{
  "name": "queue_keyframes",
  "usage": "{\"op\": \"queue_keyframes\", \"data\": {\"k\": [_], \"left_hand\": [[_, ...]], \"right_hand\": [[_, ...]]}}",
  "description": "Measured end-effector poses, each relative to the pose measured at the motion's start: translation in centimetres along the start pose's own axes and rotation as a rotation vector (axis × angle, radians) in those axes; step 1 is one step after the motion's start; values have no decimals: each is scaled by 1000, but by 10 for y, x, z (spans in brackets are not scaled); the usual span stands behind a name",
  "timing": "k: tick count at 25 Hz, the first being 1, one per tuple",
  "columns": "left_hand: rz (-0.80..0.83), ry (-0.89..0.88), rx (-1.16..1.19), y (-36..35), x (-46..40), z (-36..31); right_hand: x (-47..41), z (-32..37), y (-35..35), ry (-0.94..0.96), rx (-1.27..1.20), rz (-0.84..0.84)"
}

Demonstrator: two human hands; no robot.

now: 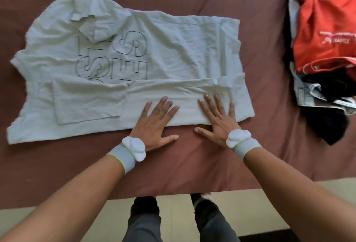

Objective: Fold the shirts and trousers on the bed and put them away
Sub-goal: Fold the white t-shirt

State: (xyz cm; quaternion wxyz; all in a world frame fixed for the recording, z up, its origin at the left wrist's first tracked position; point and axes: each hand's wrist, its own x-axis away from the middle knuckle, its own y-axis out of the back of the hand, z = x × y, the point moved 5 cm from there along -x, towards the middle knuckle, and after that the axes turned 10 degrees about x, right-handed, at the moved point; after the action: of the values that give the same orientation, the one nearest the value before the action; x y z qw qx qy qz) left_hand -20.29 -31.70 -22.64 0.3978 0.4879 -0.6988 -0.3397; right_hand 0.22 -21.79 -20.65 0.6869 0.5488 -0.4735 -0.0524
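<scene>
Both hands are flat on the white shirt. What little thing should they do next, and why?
Probably fold the far side in to match. The near edge of the white shirt is already folded over, with the left hand and right hand pressing it flat, while the far side and its sleeve lie unfolded and crumpled.

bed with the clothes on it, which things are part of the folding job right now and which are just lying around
In the job:
- pale green cotton t-shirt with outlined letters, near side folded in
- left hand and right hand, flat on that fold

Lying about:
- heap of red, black and denim clothes, apart at the right
- reddish-brown bed sheet
</scene>
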Motion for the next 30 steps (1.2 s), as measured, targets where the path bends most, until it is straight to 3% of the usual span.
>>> {"op": "queue_keyframes", "data": {"k": [8,13,15,17,19,21,23,27,30], "left_hand": [[-22,-53,-41,-28,-84,-87],[-6,-41,-46,-36,-92,-100],[8,-61,-3,-34,-94,-103],[11,-84,98,-28,-96,-103],[-75,-63,239,-11,-102,-98],[-240,-50,268,10,-123,-93],[-252,-2,280,25,-158,-96],[27,237,462,32,-223,-109],[89,159,658,34,-237,-110]], "right_hand": [[22,-48,-18,-141,-138,-114],[40,-76,-42,-274,-173,-94],[43,-73,-38,-277,-126,-145],[44,-63,-22,-231,-178,-306],[41,-71,-2,-334,-452,-439],[33,-91,2,-598,-824,-462],[29,-105,-1,-779,-943,-442],[31,-108,-5,-706,-1101,-402],[35,-116,-10,-600,-1276,-436]]}}
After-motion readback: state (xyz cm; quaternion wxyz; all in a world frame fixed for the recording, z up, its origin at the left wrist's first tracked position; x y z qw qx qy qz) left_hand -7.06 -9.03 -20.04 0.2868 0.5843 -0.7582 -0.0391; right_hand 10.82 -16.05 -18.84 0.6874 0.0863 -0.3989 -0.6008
